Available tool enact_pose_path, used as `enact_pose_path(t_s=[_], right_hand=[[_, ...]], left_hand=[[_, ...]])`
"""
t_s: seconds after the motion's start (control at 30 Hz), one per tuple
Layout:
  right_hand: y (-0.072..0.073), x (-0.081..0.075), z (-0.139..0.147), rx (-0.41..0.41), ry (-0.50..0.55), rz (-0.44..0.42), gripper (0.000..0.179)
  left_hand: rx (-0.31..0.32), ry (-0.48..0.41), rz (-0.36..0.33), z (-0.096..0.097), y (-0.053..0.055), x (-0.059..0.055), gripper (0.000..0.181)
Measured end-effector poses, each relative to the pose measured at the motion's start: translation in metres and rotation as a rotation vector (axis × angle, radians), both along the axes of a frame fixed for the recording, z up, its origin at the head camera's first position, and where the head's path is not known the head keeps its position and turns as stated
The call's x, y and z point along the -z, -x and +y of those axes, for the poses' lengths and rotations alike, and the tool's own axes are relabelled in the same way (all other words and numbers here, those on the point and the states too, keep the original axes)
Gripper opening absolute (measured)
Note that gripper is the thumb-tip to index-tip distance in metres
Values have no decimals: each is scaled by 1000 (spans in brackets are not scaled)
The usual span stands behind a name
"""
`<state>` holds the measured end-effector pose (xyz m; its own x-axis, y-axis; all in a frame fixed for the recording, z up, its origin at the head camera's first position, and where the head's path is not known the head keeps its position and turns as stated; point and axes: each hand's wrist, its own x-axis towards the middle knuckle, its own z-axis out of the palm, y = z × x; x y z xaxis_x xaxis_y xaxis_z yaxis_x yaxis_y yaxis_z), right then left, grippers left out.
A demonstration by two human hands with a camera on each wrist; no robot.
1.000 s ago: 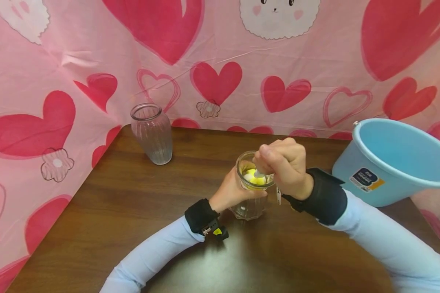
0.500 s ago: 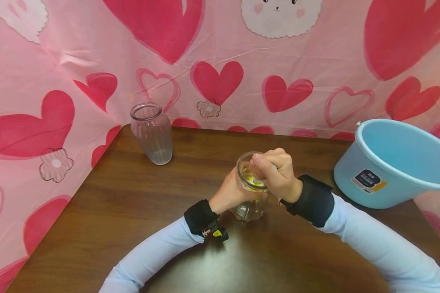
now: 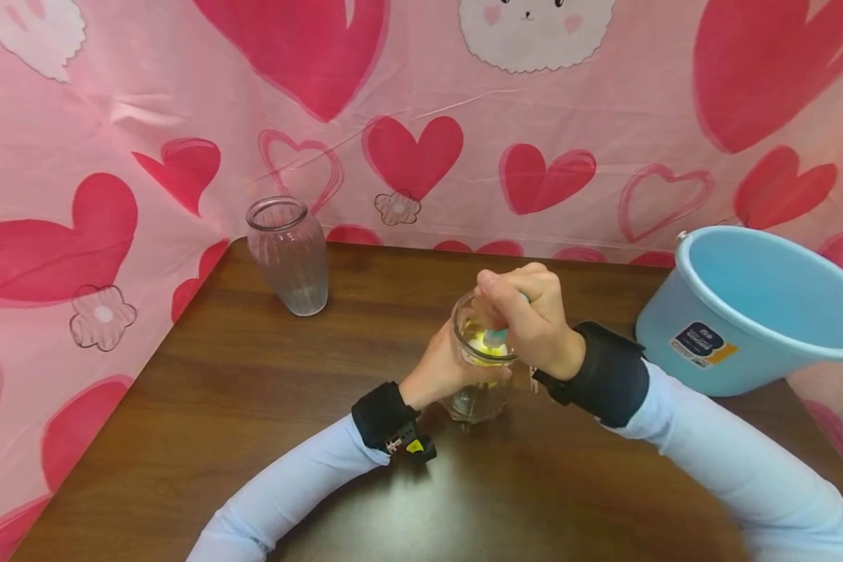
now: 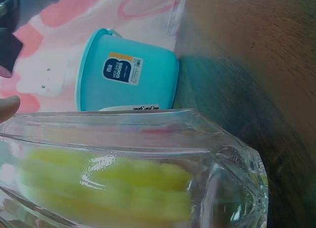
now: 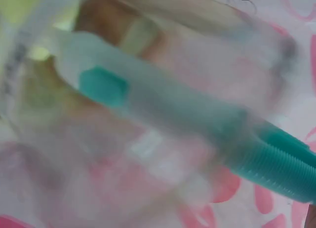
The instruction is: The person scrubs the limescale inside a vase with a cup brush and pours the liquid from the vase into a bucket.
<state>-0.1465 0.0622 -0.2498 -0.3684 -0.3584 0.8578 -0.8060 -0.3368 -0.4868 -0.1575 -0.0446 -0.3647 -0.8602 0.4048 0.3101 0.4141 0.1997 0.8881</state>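
Note:
In the head view my left hand (image 3: 439,371) grips a clear glass jar (image 3: 476,404) around its upper part, on the brown table. My right hand (image 3: 534,320) is curled around the handle of a sponge bottle brush (image 5: 158,99), above the jar's mouth. That handle is white and teal, ridged near the hand. Inside the jar lies the brush's yellow sponge head (image 4: 113,188), large and lobed through the glass in the left wrist view. Blur in the right wrist view softens the jar, and my right hand hides part of its rim.
A second glass vase (image 3: 291,261), ribbed and pinkish, stands upright at the table's back left. To the right is a light blue bucket (image 3: 702,312) with a label. Behind the wooden table (image 3: 253,390) hangs a pink cloth (image 3: 464,86) with hearts.
My right hand moved down and left toward the jar with the brush, then rose somewhat again. My left hand and the jar stayed about where they were.

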Motion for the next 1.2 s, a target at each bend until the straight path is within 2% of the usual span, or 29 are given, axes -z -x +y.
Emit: enact_pose_path(t_s=[0.07,0.27,0.37,0.47,0.57,0.67,0.87,1.0,1.2], right_hand=[[-3,-7,-2,-11,-9,-2,51],[-10,-27,-8,69,-96,2,53],[-7,-34,-10,81,-136,6,50],[4,-36,-8,91,-190,6,48],[12,-43,-9,129,-236,-44,48],[13,-58,-15,167,-265,-141,50],[14,-88,-22,163,-356,-458,49],[25,-89,-24,169,-441,-573,46],[39,-78,-23,187,-490,-693,45]], left_hand=[[4,-20,-10,0,0,0,84],[21,-56,-21,1,0,-1,79],[3,-40,-21,0,-1,-1,80],[-28,-13,-15,0,-1,-1,82],[-48,8,-16,0,-1,-1,82],[-59,23,-17,0,-1,-1,79],[-48,36,-40,-1,-1,-2,80],[-29,54,-46,-1,-2,-2,77],[-17,32,-39,0,-2,-2,80]])
